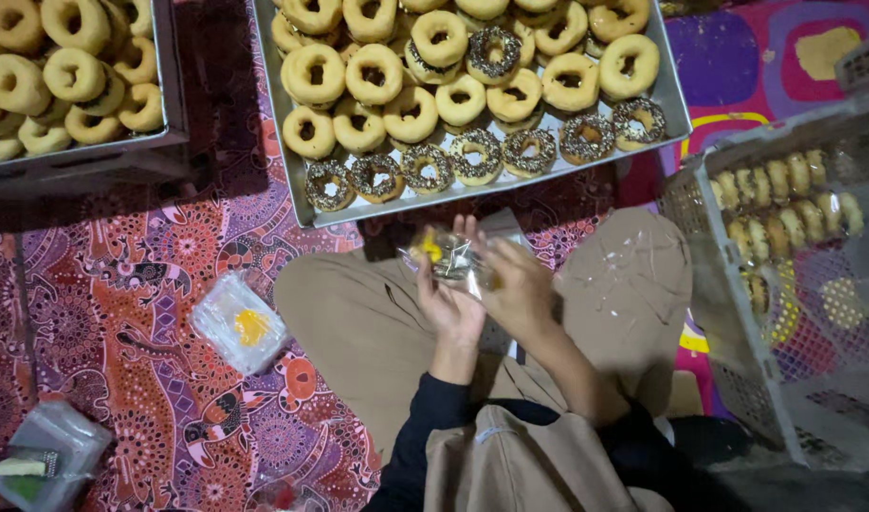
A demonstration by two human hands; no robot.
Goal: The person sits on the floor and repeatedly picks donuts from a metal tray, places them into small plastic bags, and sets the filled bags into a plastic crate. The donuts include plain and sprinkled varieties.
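My left hand [450, 305] and my right hand [516, 284] meet above my lap, both closed around a small clear plastic bag [450, 258] with a sprinkled doughnut inside and a yellow patch on it. Just beyond my hands lies a metal tray [301, 190] full of doughnuts: plain glazed rings [374, 74] at the back and a front row of chocolate-sprinkled doughnuts [477, 156]. I sit cross-legged in tan trousers [358, 322].
A second tray of plain doughnuts [173, 104] sits at the far left. A stack of clear bags with a yellow mark [237, 323] lies on the patterned mat to my left. A plastic crate [738, 351] holding packed doughnuts stands at my right. A small clear box [47, 455] is at the bottom left.
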